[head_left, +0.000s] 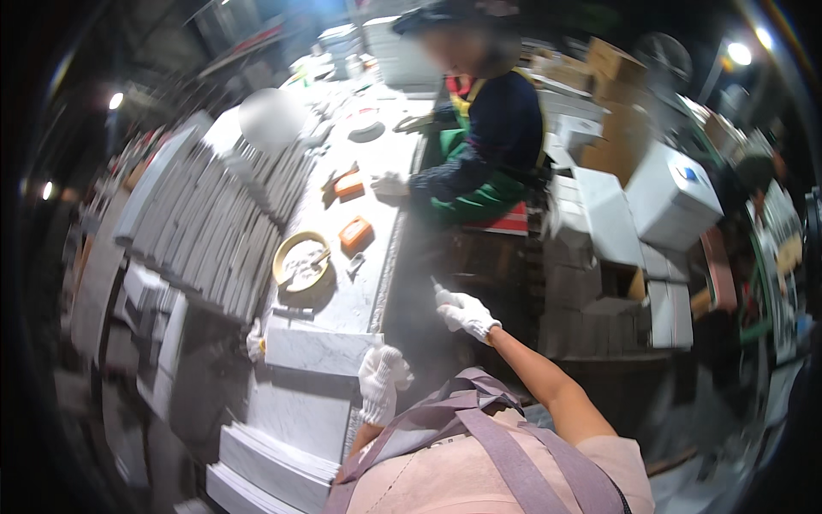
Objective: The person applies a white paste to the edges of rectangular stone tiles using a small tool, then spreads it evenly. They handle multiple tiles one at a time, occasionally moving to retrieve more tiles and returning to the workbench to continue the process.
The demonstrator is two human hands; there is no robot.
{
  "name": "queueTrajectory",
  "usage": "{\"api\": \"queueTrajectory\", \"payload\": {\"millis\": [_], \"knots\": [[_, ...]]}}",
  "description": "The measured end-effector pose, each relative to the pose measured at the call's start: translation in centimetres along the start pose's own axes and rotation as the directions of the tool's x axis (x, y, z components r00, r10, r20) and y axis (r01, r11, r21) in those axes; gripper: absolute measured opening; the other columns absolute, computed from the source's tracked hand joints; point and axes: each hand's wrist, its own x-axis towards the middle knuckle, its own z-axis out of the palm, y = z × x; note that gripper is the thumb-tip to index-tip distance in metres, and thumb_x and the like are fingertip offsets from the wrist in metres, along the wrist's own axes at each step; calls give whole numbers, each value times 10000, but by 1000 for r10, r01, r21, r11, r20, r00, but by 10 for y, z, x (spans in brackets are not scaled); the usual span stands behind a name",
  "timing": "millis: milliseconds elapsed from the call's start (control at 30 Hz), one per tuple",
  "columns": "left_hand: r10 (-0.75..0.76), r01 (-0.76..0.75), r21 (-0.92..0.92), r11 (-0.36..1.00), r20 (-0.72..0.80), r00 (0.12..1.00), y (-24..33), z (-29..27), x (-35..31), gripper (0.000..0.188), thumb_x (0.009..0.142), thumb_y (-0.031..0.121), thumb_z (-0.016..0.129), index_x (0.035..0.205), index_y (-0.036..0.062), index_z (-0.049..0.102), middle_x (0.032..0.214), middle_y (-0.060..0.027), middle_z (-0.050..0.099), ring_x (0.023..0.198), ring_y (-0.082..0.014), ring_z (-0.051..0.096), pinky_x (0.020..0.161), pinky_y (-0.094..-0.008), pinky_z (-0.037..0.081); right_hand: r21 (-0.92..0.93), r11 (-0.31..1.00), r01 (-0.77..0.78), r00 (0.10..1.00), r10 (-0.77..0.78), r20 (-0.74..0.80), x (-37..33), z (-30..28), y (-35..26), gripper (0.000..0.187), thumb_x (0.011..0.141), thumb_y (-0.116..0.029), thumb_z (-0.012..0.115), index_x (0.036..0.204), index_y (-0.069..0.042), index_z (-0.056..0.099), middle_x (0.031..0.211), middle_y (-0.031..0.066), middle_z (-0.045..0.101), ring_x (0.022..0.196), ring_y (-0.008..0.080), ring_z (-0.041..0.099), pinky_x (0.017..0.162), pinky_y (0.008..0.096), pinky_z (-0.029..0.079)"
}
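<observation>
My left hand (385, 382), in a white knit glove, is closed beside the right end of a white grey-veined stone slab (321, 348). Whether it grips anything is hidden. Out to the right, over the dark gap past the bench edge, my right hand (467, 315) is gloved too and closed around a small pale thing with a narrow tip (437, 286), its kind unclear. A dark short tool (294, 313) lies just behind the slab. Farther back is a yellow bowl (279, 272) of white material with a stick in it.
Orange boxes (355, 232) sit on the white bench (364, 304). Across it, a co-worker (497, 137) in dark sleeves rests gloved hands. Slabs stand in rows (201, 227) at left; more slabs (274, 454) are stacked nearer. White cartons (672, 197) pile at right. A white glove-like shape (255, 340) is by the slab's left end.
</observation>
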Motion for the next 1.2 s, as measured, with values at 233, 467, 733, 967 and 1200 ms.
{"api": "queueTrajectory", "payload": {"millis": [233, 467, 733, 967, 1200], "knots": [[263, -17, -468, 883, 466, 845, -22, 69, 115, 412, 899, 354, 781, 1053, 25, 586, 764, -32, 576, 598, -152, 577, 526, -320, 526, 190, 975, -113, 991, 98, 89, 99, -72, 12, 292, 991, -230, 706, 1172, -22, 607, 861, 9, 630, 698, 107, 604, 643, 288, 533], [94, -94, -18, 995, -14, 995, -20, 130, 148, 355, 964, 317, 755, 1091, 18, 611, 888, -35, 633, 798, -131, 625, 748, -301, 541, 212, 967, -138, 987, 116, 114, 116, -150, 53, 316, 970, -260, 717, 1159, -42, 586, 970, 44, 647, 846, 150, 653, 758, 333, 578], [90, -74, 69, 995, -274, 957, -16, 125, 157, 274, 945, 243, 782, 1055, 24, 659, 937, -22, 663, 870, -103, 617, 818, -282, 522, 45, 972, -230, 970, 225, 87, 129, -160, 72, 399, 948, -327, 746, 1204, -42, 636, 1055, 47, 684, 881, 144, 657, 730, 309, 563], [343, -144, 390, 909, -506, 791, -18, 83, 170, 166, 909, 106, 759, 1048, 66, 678, 913, 25, 669, 864, -91, 615, 823, -282, 516, 83, 979, -185, 977, 175, 121, 157, -117, 48, 347, 930, -197, 770, 1242, -108, 646, 1089, 17, 700, 961, 149, 674, 774, 318, 580], [421, 132, 625, 769, -651, 632, -23, -12, 194, 359, 861, 174, 813, 1180, 100, 667, 1088, -49, 764, 983, -183, 695, 888, -352, 552, -35, 999, 5, 994, -1, 109, 186, -85, 2, 314, 933, -194, 777, 1214, -85, 689, 1057, 8, 729, 888, 99, 656, 748, 250, 520]]}}
